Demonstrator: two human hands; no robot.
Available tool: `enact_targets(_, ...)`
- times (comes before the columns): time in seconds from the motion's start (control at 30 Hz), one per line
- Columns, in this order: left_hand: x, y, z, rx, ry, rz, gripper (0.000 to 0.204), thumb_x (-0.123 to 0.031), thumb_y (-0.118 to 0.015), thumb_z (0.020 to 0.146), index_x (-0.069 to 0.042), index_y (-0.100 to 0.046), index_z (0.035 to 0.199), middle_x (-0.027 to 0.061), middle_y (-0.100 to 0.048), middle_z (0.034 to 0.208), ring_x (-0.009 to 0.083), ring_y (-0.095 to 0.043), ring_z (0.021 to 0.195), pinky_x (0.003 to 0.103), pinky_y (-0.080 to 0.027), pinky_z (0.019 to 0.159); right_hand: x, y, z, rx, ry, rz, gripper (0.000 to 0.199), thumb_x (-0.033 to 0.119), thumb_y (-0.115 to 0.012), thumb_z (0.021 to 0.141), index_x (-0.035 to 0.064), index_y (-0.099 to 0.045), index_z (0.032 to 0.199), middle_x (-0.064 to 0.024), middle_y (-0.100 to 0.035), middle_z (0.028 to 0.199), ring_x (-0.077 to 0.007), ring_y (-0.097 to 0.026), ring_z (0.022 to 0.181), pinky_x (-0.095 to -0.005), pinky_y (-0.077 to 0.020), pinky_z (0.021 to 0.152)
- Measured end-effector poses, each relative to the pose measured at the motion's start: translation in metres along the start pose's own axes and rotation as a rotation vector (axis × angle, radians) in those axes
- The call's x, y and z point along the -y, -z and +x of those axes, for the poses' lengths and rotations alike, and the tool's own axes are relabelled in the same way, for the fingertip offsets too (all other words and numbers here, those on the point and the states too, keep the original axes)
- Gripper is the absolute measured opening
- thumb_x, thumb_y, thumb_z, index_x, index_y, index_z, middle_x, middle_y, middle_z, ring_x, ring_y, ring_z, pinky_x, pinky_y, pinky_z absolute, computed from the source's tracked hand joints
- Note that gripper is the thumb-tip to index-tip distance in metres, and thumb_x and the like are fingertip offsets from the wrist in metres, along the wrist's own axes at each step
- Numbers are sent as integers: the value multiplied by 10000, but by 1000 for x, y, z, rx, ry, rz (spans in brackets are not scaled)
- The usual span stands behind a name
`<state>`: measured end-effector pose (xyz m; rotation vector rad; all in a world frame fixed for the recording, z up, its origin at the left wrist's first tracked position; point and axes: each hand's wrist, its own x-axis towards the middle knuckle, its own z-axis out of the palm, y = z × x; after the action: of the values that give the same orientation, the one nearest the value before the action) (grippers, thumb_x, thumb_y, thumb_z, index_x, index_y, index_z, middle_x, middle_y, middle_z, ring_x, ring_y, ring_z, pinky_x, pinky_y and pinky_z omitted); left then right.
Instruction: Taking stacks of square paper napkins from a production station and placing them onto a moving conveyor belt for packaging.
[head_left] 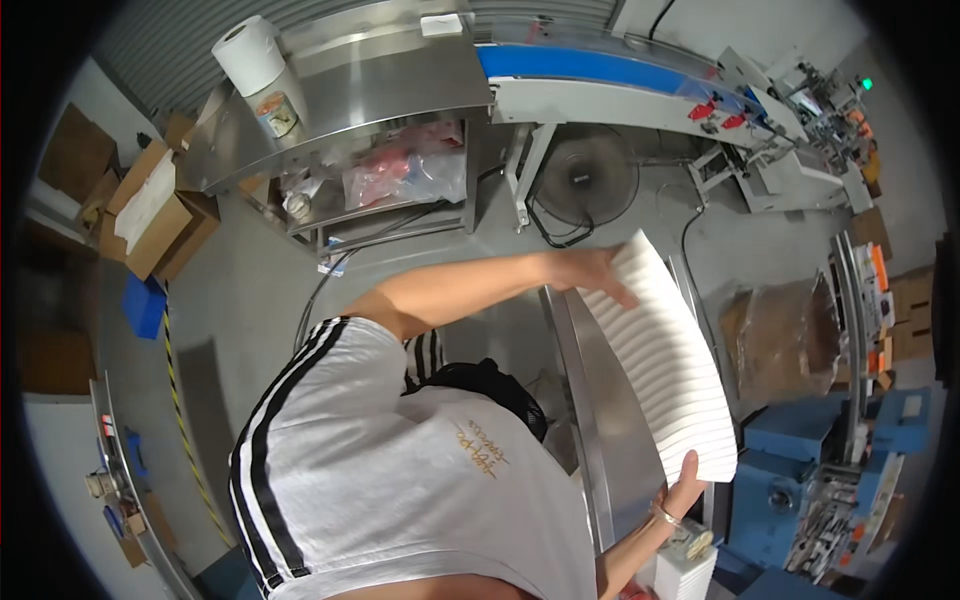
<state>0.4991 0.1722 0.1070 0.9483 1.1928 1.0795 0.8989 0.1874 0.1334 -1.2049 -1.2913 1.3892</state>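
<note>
Between my two hands is a long white stack (670, 365) with even ridges across it, like many thin flat pieces pressed together; I cannot tell what the pieces are. My left hand (590, 272) grips its far end, thumb spread over the face. At the near end, my right hand (685, 485) closes round the edge with the thumb on top and its other fingers hidden beneath. The stack is held at a slant over a stainless steel work surface (615, 440).
Beside my right forearm stands another white stack (685, 575). A floor fan (583, 180) sits under the blue-belted conveyor (600, 68). Blue machinery (775, 480) is at the right. A steel table (385, 75) bears a white roll (248, 55); open cardboard boxes (165, 215) stand left.
</note>
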Motion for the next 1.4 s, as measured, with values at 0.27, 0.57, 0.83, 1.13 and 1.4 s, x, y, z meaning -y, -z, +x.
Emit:
enact_targets(0.27,-66,171,-110,-311,-310,-127,751,-147,-782,725,-69,-375,1351,69,-524,1240,164,-460,1162,331,-359,998,56,-221,84,327,226,-13,711,156,-695,779,-54,-336,1355,-139,-450,1341,-255,-436,1227,-361,-323,1037)
enact_targets(0.57,-33,366,-249,-781,-226,-249,842,-214,-760,723,-10,-302,1399,152,-455,1330,241,-426,1231,352,-334,1033,49,-530,142,790,-49,-53,672,57,-687,744,-24,-380,1336,-119,-504,1275,-234,-473,1172,-337,-346,1010)
enact_targets(0.83,12,441,-305,-1000,-20,-405,893,-388,-702,776,-5,-224,1426,190,-352,1414,286,-297,1335,380,-225,1096,20,-757,203,1184,-225,-428,520,197,-668,828,61,-474,1291,-51,-531,1233,-180,-494,1124,-319,-372,959)
enact_targets(1.13,14,438,-304,-1238,346,-119,982,-583,-582,816,7,-120,1451,202,-261,1462,285,-213,1378,378,-212,1115,23,-956,223,1458,114,-1149,975,666,-633,724,32,-339,1403,-139,-427,1387,-262,-367,1296,-372,-281,1054)
enact_targets(1.4,-8,408,-250,-1541,505,274,854,-775,-422,765,-115,-517,1299,268,-522,1233,348,-549,1084,441,-448,896,15,-1083,234,2066,695,-911,894,528,-726,713,-43,-408,1324,-175,-525,1290,-260,-490,1204,-317,-353,1023)
